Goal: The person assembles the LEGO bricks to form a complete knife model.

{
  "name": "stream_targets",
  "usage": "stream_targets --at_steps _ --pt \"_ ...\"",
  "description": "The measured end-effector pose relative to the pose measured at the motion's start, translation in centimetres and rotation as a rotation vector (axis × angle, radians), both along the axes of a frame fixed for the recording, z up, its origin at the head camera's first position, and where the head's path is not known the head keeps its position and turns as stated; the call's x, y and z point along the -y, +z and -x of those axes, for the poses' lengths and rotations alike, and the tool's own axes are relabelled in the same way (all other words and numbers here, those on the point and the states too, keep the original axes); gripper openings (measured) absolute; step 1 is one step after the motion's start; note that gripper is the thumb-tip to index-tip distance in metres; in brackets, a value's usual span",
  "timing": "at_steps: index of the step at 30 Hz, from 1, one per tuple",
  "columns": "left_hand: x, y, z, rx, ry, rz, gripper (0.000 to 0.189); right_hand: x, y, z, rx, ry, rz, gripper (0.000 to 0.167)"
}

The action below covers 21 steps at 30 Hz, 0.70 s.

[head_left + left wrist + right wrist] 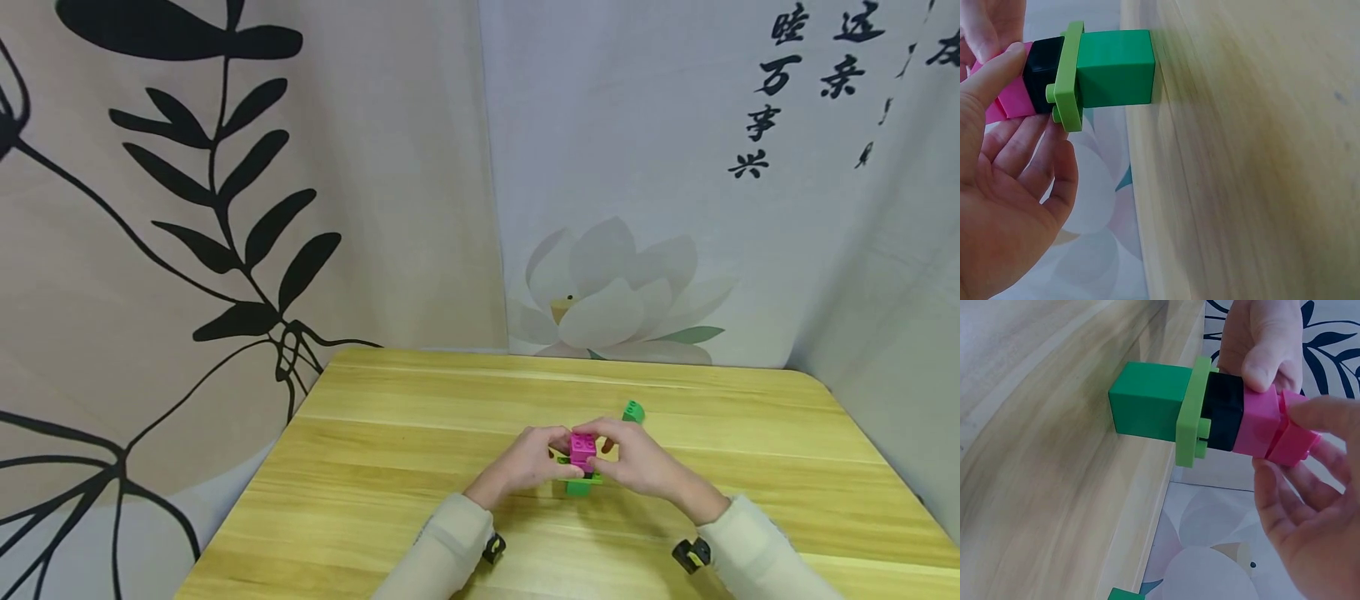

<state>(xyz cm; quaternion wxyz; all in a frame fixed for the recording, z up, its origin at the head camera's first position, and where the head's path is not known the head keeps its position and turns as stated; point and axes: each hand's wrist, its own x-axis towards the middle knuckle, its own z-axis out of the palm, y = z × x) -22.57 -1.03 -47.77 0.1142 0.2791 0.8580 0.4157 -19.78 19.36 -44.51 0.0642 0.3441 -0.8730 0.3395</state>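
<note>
A stack of toy building blocks stands on the table between both hands. Its bottom is a green block (pixel 1116 67), topped by a thin lime-green plate (pixel 1191 419) with studs. Above that come a black block (pixel 1225 411) and a pink block (pixel 1257 420). A second pink block (pixel 1294 434) is uppermost, slightly tilted, with a thin gap along the seam. My left hand (pixel 528 458) holds the lower pink block, thumb on its side. My right hand (pixel 637 458) grips the upper pink block between thumb and fingers.
Another green block (pixel 633 411) lies farther back on the wooden table (pixel 420 408), behind my right hand. A printed curtain (pixel 405 167) hangs along the table's back edge. Black wrist devices (pixel 692 554) sit at both sleeves.
</note>
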Motion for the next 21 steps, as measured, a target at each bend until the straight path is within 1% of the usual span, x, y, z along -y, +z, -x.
stream_targets --at_steps 6,14,21 --pt "0.01 0.08 -0.06 -0.002 -0.007 -0.005 0.034 -0.19 -0.15 0.04 0.006 0.002 0.016 0.041" --pt "-0.03 -0.16 -0.02 0.001 -0.005 -0.01 0.033 -0.17 -0.53 -0.02 -0.016 0.013 0.046 0.041" --pt "-0.12 -0.2 -0.17 -0.011 -0.007 -0.004 0.033 -0.15 -0.37 0.0 -0.005 -0.002 0.024 0.04"
